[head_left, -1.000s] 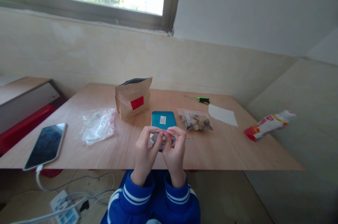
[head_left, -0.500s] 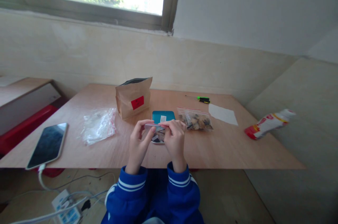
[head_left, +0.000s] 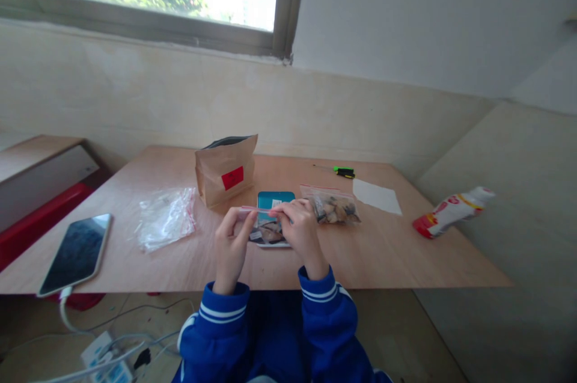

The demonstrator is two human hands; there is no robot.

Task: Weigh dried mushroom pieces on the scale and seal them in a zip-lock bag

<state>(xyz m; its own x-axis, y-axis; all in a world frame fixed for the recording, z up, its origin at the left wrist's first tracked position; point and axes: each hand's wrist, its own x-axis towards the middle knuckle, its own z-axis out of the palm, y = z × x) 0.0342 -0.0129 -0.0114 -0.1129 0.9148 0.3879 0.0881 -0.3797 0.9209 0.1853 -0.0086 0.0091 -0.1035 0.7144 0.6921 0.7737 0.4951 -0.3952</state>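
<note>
Both hands hold a clear zip bag (head_left: 271, 231) by its top edge, with brownish pieces inside. My left hand (head_left: 232, 245) pinches the left end of the zip strip between thumb and fingers. Along the strip toward the right, my right hand (head_left: 300, 229) pinches it, thumb and fingertips pressed together. Behind the held bag lies a flat teal box (head_left: 276, 198) with a white label, partly covered by it. Just right of my hands rests another filled zip bag (head_left: 336, 208) with brown pieces.
A brown paper pouch (head_left: 225, 172) stands at the back. To the left lie clear plastic bags (head_left: 166, 217) and a plugged-in tablet (head_left: 76, 254). Screwdrivers (head_left: 342, 171), a white paper sheet (head_left: 377, 196) and a red-and-white bottle (head_left: 453, 213) are on the right.
My right hand has shifted its grip along the zip strip, its forearm swinging outward to the right. The held bag's top edge shows straighter now. The view has moved slightly.
</note>
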